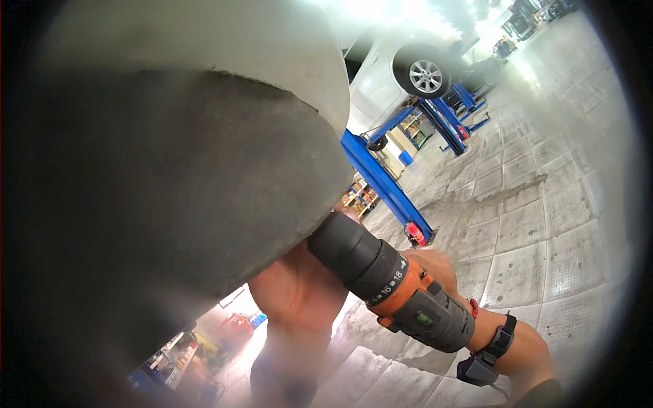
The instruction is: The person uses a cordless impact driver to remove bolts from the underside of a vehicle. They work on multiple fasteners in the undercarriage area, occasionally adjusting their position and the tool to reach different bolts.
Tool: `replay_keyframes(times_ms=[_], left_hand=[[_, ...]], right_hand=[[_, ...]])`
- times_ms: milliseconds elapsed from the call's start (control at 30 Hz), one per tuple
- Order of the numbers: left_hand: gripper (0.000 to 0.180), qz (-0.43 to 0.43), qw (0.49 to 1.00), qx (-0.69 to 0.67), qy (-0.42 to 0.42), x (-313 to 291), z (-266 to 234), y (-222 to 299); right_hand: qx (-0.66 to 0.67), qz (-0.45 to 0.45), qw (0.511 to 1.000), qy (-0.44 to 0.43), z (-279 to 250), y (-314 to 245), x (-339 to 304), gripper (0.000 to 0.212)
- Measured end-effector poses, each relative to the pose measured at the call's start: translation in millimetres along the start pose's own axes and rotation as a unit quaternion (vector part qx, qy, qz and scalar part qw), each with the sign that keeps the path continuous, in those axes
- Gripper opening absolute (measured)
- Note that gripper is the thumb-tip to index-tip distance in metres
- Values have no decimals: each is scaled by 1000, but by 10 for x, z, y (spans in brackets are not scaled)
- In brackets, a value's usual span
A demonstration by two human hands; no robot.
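Note:
My right hand (pixel 435 265) is wrapped round the grip of an orange and black cordless drill (pixel 408 299), mostly hidden behind the tool's body. The drill's black nose points up and left, against or close to the lower edge of a large dark panel (pixel 204 156). That panel joins a pale car body (pixel 292 41). Just left of the drill's nose, my left hand (pixel 296 285) reaches up under the panel edge, blurred. Its fingers are mostly hidden behind the panel and drill, so I cannot see what they hold. The drill's tip is also hidden.
A white car (pixel 401 68) stands raised on a blue lift (pixel 391 187), with a red fire extinguisher (pixel 415 234) at the post's foot. Shelves with boxes (pixel 360 197) stand behind. Tiled floor (pixel 517 251) stretches to the right. A strap with a black device (pixel 490 353) circles my right wrist.

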State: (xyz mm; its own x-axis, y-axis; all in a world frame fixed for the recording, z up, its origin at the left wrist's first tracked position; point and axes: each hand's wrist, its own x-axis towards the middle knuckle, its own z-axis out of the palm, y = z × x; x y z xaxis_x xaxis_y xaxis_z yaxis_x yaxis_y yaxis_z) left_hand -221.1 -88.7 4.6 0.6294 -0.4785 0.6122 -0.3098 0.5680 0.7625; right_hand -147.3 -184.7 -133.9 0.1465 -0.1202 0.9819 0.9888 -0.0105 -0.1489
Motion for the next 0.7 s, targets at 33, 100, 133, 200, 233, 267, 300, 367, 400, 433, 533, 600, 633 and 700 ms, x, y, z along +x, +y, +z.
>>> replay_keyframes(times_ms=[33,100,133,200,233,267,300,367,400,433,533,600,633,700], left_hand=[[52,-7,1000,9,9,-4,39,-17],[51,-10,1000,25,3,-12,76,-14],[51,-7,999,33,-12,-15,71,5],[48,11,1000,21,-16,-15,88,23],[47,27,1000,3,-6,-3,108,24],[46,42,999,-15,5,3,124,24],[44,40,999,3,11,-5,130,28],[39,28,999,26,15,2,108,13],[37,44,999,13,20,20,92,-22],[35,59,998,0,27,46,73,-84],[30,98,995,-9,28,15,124,-94],[28,110,993,-7,29,1,156,-83],[28,111,993,-7,33,17,163,-94],[29,108,993,-13,41,35,159,-116]], right_hand=[[4,-7,1000,2,-23,30,-13,55],[33,-35,999,15,-11,108,-35,58],[58,-55,996,26,28,151,-34,60],[74,-85,993,39,50,164,-32,62],[67,-96,992,40,31,116,1,62],[60,-106,992,43,23,93,19,63],[75,-107,990,45,38,115,9,63],[82,-100,990,47,34,173,-51,62],[81,-93,991,46,28,196,-80,62],[73,-80,993,41,12,216,-107,61],[68,-51,996,12,32,160,-126,61],[76,-40,996,-6,49,134,-115,61],[84,-38,996,-11,51,146,-114,60],[100,-30,995,-8,66,171,-131,60]])
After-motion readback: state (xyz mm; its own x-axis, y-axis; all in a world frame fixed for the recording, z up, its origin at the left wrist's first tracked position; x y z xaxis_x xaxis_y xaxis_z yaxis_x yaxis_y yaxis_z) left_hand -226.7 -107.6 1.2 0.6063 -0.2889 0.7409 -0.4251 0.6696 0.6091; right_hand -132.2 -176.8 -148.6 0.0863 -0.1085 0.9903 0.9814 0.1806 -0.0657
